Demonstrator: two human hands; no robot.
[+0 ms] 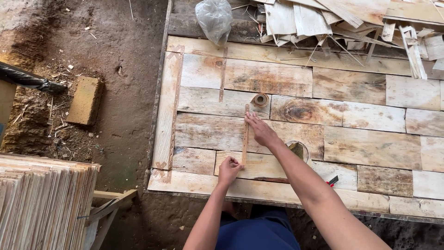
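Observation:
A sheet of pale wood veneer pieces [351,120] lies flat on a workbench. A narrow brown tape strip [244,139] runs upright over a seam between pieces. My left hand [228,170] presses the strip's near end with its fingertips. My right hand [260,130] lies flat on the strip's far part, fingers stretched toward its top end. A small roll of brown tape [261,99] sits just beyond my right hand. More tape strips [174,111] run along the sheet's left edge.
A clear plastic bag [214,18] and a heap of veneer scraps [351,23] lie at the bench's far side. A stack of veneer sheets [44,199] stands at lower left. A brick [84,100] rests on the dirt floor. A red-handled tool [332,181] lies by my right forearm.

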